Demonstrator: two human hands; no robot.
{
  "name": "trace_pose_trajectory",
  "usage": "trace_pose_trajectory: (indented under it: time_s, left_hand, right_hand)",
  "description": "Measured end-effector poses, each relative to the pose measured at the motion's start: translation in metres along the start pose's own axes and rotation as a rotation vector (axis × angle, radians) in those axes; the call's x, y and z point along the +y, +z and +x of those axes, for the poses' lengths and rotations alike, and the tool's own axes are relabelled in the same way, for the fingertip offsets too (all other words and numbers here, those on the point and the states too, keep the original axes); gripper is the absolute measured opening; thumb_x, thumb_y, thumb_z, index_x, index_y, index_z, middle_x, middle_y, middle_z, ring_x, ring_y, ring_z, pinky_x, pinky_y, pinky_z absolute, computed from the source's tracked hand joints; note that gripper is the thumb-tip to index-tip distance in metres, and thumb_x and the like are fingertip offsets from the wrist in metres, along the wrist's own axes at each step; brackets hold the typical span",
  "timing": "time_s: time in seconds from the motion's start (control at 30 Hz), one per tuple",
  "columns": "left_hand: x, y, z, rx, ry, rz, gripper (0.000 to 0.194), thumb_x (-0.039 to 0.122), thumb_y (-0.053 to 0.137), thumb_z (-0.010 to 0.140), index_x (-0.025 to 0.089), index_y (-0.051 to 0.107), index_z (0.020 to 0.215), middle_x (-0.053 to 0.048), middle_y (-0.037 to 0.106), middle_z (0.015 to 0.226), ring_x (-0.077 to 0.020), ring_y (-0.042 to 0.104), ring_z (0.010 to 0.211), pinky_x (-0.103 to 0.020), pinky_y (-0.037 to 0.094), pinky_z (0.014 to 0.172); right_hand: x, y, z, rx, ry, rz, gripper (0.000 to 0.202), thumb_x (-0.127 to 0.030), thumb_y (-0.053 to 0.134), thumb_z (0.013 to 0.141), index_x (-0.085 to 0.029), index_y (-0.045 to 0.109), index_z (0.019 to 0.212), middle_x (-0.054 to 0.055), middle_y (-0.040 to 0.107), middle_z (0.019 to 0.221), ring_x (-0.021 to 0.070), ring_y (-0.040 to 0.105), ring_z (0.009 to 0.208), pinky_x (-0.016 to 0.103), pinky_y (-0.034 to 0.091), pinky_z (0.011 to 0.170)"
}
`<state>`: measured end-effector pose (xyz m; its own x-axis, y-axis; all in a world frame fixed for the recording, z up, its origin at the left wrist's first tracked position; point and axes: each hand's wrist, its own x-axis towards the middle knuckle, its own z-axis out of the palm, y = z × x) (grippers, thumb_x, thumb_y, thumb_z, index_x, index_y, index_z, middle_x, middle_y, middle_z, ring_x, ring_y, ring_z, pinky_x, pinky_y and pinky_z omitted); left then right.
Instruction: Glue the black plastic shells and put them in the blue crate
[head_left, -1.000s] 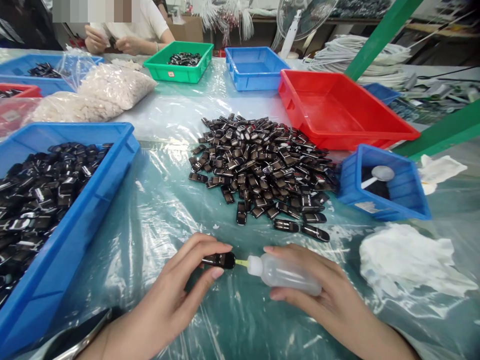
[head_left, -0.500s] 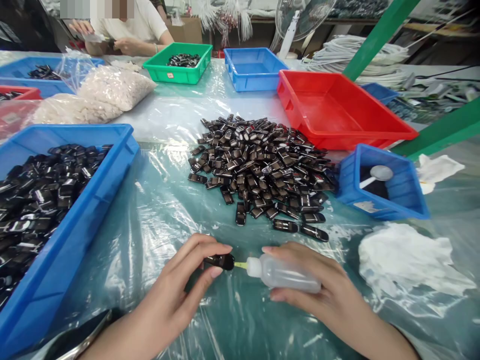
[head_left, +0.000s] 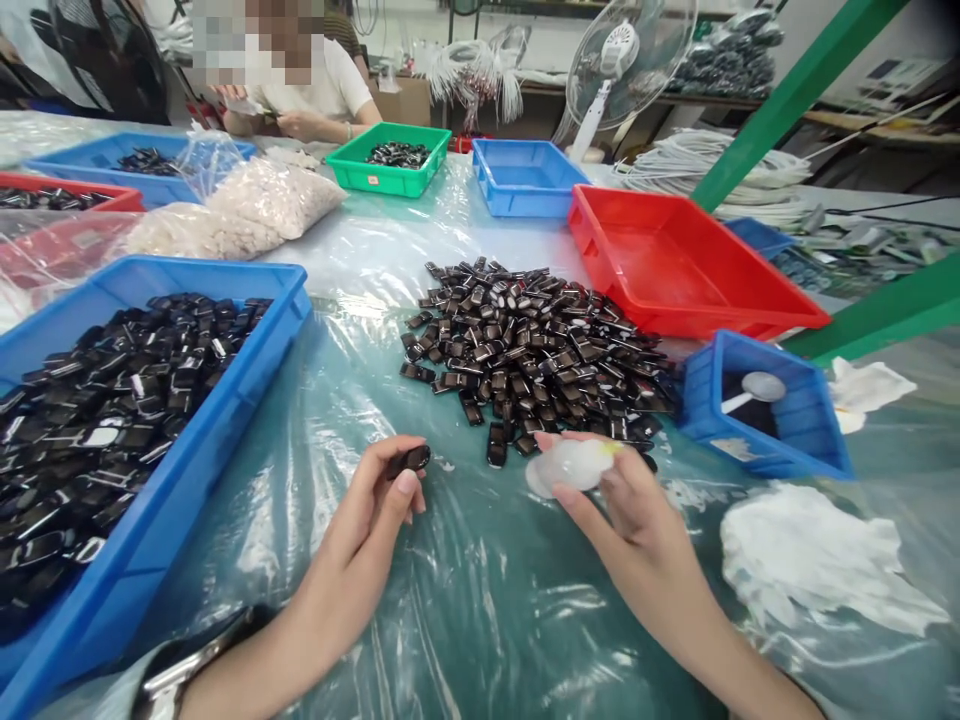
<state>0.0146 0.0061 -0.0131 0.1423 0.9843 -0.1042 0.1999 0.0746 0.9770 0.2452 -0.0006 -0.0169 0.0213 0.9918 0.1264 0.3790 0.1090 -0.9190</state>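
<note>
Pinched between the fingers and thumb of my left hand point(head_left: 382, 490) is a small black glossy plastic piece point(head_left: 414, 459). My right hand point(head_left: 630, 500) grips a translucent squeeze bottle point(head_left: 566, 467), whose yellow tip now points right, toward my palm. The bottle and the black piece are apart. Beyond my hands lies a heap of similar dark pieces point(head_left: 540, 350) on the plastic-covered table. To the left stands a large blue bin point(head_left: 247, 400) filled with more black pieces.
A red tray point(head_left: 675, 260), a blue tray point(head_left: 525, 200) and a green tray point(head_left: 390, 180) stand behind the heap. At right are a small blue box point(head_left: 810, 440) with a white scoop point(head_left: 761, 388) and a crumpled white cloth point(head_left: 817, 560). A co-worker point(head_left: 322, 95) sits across the table.
The yellow tip has come away from the black piece. My right hand has turned the bottle round, and my left hand has shifted left with the piece. The view has tilted up.
</note>
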Motion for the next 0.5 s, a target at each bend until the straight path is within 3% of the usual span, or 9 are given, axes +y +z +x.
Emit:
trace_pose_trajectory:
  time_s: [0.1, 0.2, 0.23, 0.33, 0.43, 0.5]
  left_hand:
    - [0.001, 0.0, 0.0, -0.002, -0.005, -0.005, 0.024, 0.041, 0.037, 0.101, 0.027, 0.046, 0.119, -0.001, 0.054, 0.086, -0.0177, 0.051, 0.08, -0.029, 0.043, 0.074]
    - [0.0, 0.001, -0.001, -0.009, -0.001, -0.009, 0.025, 0.04, 0.037, 0.101, 0.027, 0.047, 0.119, -0.001, 0.054, 0.085, -0.0182, 0.052, 0.081, -0.029, 0.043, 0.075]
    - [0.0, 0.001, -0.001, -0.008, 0.005, -0.011, 0.025, 0.04, 0.037, 0.101, 0.027, 0.047, 0.119, -0.001, 0.054, 0.085, -0.0182, 0.052, 0.081, -0.03, 0.043, 0.075]
    - [-0.002, 0.003, 0.0, -0.005, 0.035, -0.008, 0.024, 0.038, 0.038, 0.101, 0.026, 0.048, 0.119, 0.0, 0.053, 0.083, -0.0182, 0.052, 0.079, -0.03, 0.043, 0.074]
    - [-0.002, 0.003, 0.001, -0.014, 0.062, -0.008, 0.023, 0.036, 0.037, 0.101, 0.025, 0.047, 0.118, 0.0, 0.053, 0.082, -0.0183, 0.051, 0.079, -0.03, 0.043, 0.073]
    - [-0.002, 0.002, 0.001, -0.024, 0.071, -0.005, 0.023, 0.036, 0.037, 0.101, 0.024, 0.046, 0.118, 0.0, 0.053, 0.082, -0.0183, 0.052, 0.078, -0.03, 0.044, 0.072]
  right_hand:
    - [0.0, 0.004, -0.002, 0.111, -0.083, -0.1, 0.037, -0.028, 0.06, 0.089, -0.027, 0.046, 0.123, 0.009, 0.057, 0.123, 0.0229, 0.056, 0.115, 0.041, 0.049, 0.093]
    - [-0.005, 0.003, -0.012, 0.325, -0.35, -0.252, 0.041, -0.014, 0.064, 0.083, -0.027, 0.047, 0.118, 0.005, 0.055, 0.108, 0.0217, 0.056, 0.102, 0.039, 0.048, 0.088]
    - [-0.008, 0.005, -0.014, 0.305, -0.427, -0.303, 0.037, -0.01, 0.063, 0.083, -0.027, 0.049, 0.113, 0.004, 0.055, 0.101, 0.0204, 0.057, 0.096, 0.037, 0.048, 0.084]
    - [-0.017, 0.023, -0.015, 0.055, -0.511, -0.414, 0.028, -0.007, 0.057, 0.087, -0.026, 0.057, 0.107, 0.001, 0.063, 0.093, 0.0175, 0.062, 0.085, 0.031, 0.052, 0.077]
    - [-0.02, 0.05, -0.003, -0.059, -0.463, -0.479, 0.032, -0.013, 0.053, 0.091, -0.019, 0.055, 0.122, 0.012, 0.063, 0.111, 0.0275, 0.061, 0.099, 0.044, 0.052, 0.082]
    - [-0.02, 0.064, 0.008, -0.11, -0.414, -0.475, 0.028, -0.013, 0.047, 0.092, -0.016, 0.06, 0.117, 0.015, 0.063, 0.106, 0.0302, 0.06, 0.095, 0.049, 0.051, 0.079]
